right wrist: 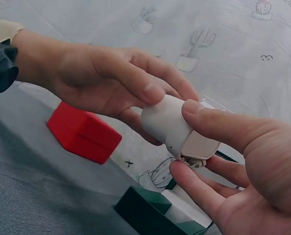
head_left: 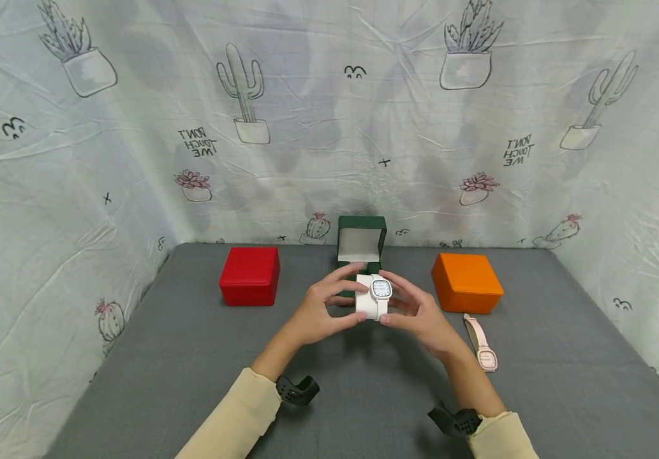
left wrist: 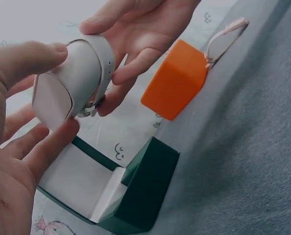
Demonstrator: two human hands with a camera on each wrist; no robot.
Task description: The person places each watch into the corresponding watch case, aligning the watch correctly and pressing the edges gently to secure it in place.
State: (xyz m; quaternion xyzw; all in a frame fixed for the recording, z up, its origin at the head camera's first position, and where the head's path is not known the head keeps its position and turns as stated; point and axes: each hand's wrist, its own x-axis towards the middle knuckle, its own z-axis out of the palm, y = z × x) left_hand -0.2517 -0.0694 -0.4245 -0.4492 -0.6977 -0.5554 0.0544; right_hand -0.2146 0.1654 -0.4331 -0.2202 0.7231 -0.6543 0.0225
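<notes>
Both hands hold a white watch pillow up over the table, in front of an opened green box. A white watch with a squarish face is wrapped round the pillow's right part. My left hand pinches the pillow's left end between thumb and fingers. From the other side, my right hand grips the watch, with the thumb below and the fingers above. The left wrist view shows the strap curving round the pillow, with its buckle on the underside.
A closed red box stands on the left of the grey tabletop. On the right is a closed orange box, with a pink watch lying in front of it. Behind the table hangs a cactus-print cloth.
</notes>
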